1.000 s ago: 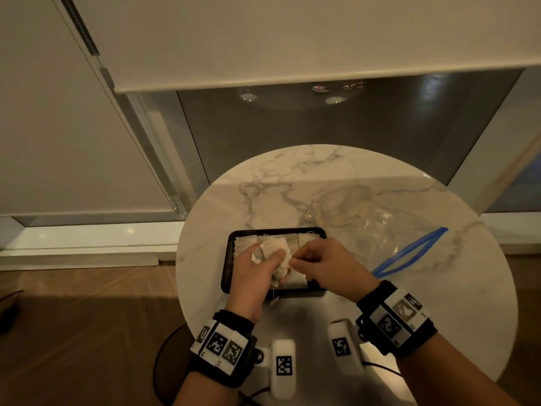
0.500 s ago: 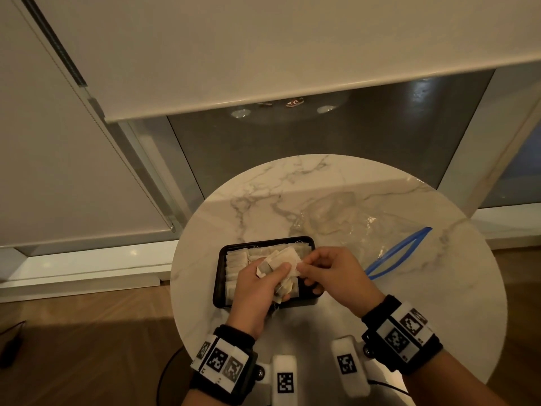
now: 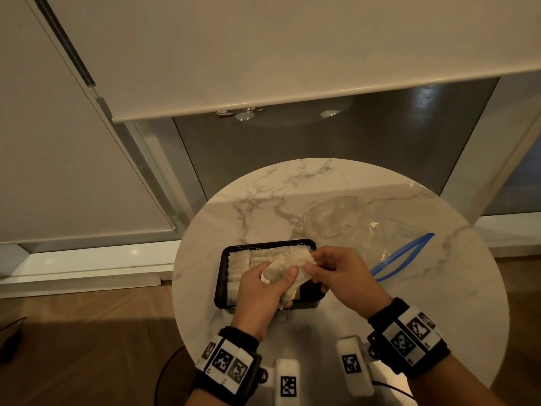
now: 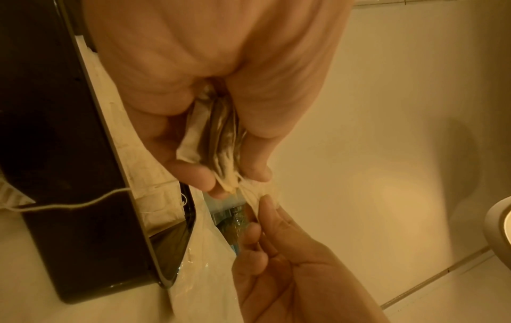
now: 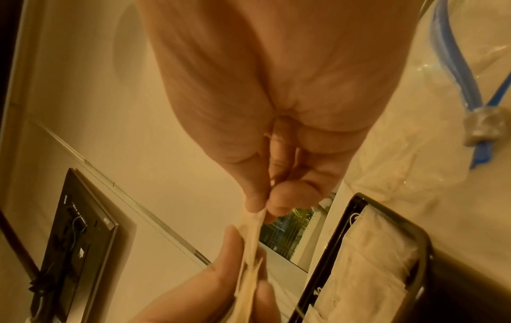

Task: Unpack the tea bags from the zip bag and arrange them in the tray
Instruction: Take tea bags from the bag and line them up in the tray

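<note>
A black tray (image 3: 220, 281) on the round marble table holds rows of white tea bags (image 3: 238, 263). Above its right half my left hand (image 3: 281, 276) grips a small stack of tea bags (image 4: 218, 148) between thumb and fingers. My right hand (image 3: 310, 263) pinches the top tea bag (image 3: 295, 257) of that stack at its edge, seen as a thin pale bag (image 5: 254, 223) in the right wrist view. The clear zip bag (image 3: 351, 227) with a blue zipper (image 3: 401, 256) lies crumpled behind and right of the tray, with some pale tea bags showing inside it.
The marble table (image 3: 439, 303) stands by a window with lowered blinds (image 3: 263, 54). Wooden floor (image 3: 87, 347) lies to the left, with a dark cable (image 3: 11, 338) on it. A loose tea-bag string (image 4: 72, 204) trails over the tray's rim.
Both hands have stayed over the tray's right half, fingering the stack. My right fingers shifted to the top bag's edge. The head view shifted, moving the table lower in frame.
</note>
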Available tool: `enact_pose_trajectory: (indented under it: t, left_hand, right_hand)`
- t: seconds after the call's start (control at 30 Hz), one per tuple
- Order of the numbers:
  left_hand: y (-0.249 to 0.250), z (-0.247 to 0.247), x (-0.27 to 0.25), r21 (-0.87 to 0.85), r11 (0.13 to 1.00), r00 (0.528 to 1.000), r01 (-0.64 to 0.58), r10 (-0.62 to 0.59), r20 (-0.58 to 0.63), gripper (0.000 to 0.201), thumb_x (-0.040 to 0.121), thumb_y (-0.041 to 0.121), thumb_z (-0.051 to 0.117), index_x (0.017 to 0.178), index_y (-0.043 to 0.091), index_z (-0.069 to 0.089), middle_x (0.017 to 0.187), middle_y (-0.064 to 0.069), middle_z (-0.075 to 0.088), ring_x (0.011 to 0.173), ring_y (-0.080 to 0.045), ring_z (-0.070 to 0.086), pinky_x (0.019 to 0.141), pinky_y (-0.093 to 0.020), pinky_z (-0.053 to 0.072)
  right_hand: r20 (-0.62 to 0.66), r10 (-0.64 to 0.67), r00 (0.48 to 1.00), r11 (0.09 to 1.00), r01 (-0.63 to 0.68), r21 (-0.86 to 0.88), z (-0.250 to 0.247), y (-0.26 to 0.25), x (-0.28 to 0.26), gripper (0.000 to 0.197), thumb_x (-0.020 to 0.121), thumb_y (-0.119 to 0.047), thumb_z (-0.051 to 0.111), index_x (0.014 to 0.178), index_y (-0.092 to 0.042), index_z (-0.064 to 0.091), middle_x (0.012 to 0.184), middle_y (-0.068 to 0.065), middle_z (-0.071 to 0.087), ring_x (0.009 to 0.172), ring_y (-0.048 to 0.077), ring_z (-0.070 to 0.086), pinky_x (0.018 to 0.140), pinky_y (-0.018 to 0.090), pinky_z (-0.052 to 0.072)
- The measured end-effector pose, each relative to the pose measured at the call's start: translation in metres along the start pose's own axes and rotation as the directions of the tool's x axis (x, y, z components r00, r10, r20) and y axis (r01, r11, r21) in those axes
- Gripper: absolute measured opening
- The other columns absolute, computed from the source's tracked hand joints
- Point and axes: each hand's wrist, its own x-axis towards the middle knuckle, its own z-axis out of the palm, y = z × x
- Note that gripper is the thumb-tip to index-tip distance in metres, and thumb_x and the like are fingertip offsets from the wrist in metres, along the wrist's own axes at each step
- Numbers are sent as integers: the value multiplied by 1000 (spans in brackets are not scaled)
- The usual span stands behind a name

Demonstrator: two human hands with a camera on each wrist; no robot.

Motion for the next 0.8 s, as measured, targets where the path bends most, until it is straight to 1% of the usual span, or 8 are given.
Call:
enact_pose_trajectory:
  t: [0.1,0.2,0.3,0.4,0.5,0.63,0.73,0.8]
  left_hand:
    - [-3,-7,5,0,1000,996,15,-15,-93,14,90,16,74,99,7,73,81,-13,70,65,-18,63,53,-30,54]
    - [-7,-16,9,-47,998,986,47,-54,-156,13,93,11,70,99,-1,71,76,-16,64,54,-15,57,44,-24,47]
    - [-11,-23,12,-68,995,979,76,-88,-182,12,92,11,70,98,0,72,79,-16,67,62,-20,61,49,-29,49]
    - [-16,-26,15,-79,992,974,101,-114,-196,11,92,12,71,95,2,73,81,-16,69,70,-24,62,53,-30,52]
    - [-18,-27,16,-76,991,972,110,-124,-198,8,91,13,71,95,5,74,82,-13,70,72,-21,64,53,-29,53]
    - [-18,-28,17,-50,994,977,98,-106,-186,7,91,11,70,93,5,74,80,-12,68,69,-20,62,50,-28,50]
    - [-18,-29,17,-54,994,978,98,-106,-178,8,92,10,69,90,4,73,75,-12,65,66,-21,58,50,-29,48]
    - [-17,-31,17,-62,993,978,97,-106,-177,11,92,8,68,90,-2,70,73,-13,61,64,-23,54,49,-30,45]
  right_hand:
    - [-57,3,998,1000,-4,-25,-7,2,7,6,91,-10,68,93,-13,72,72,-1,72,63,9,64,56,22,53]
    - [-156,-5,988,990,-17,-140,-18,7,18,8,92,-12,67,94,-18,71,79,-2,73,69,9,68,59,20,55]
    - [-161,-4,987,940,-51,-337,-25,11,27,10,92,-13,65,92,-23,69,81,-4,69,72,9,67,60,18,55]
    - [-92,-65,994,812,-1,-584,-24,12,38,9,92,-17,66,91,-26,69,84,-10,66,78,6,62,69,20,50]
    - [-5,-65,998,690,41,-722,-15,13,53,11,91,-19,65,98,-24,73,89,-9,68,83,7,62,72,18,45]
    - [63,64,996,549,18,-836,-5,16,81,14,91,-18,62,96,-26,73,93,-4,71,81,12,65,75,27,56]
    - [106,150,983,439,30,-898,1,17,97,15,90,-17,62,96,-27,72,97,-3,69,86,15,65,77,26,55]
    - [130,194,972,384,47,-922,4,16,105,15,89,-16,62,95,-26,71,98,-3,69,87,16,64,75,25,53]
